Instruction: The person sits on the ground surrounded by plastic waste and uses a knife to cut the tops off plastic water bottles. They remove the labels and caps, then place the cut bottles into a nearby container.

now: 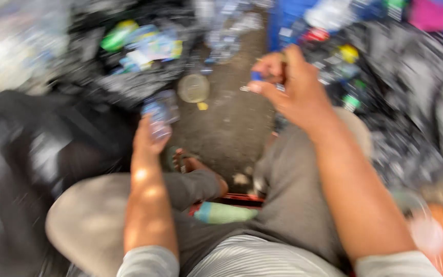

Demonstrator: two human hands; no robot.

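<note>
The picture is motion-blurred. My left hand reaches out low at the centre left and is closed round a clear plastic bottle with a blue label. My right hand is raised at the upper centre right, fingers pinched on a small blue cap. The two hands are apart, with bare ground between them. I sit with my knees in grey trousers spread below both arms.
Black sacks full of plastic bottles surround me on the left, top and right. A round clear lid and a small yellow scrap lie on the brown ground. A green bottle lies by my legs.
</note>
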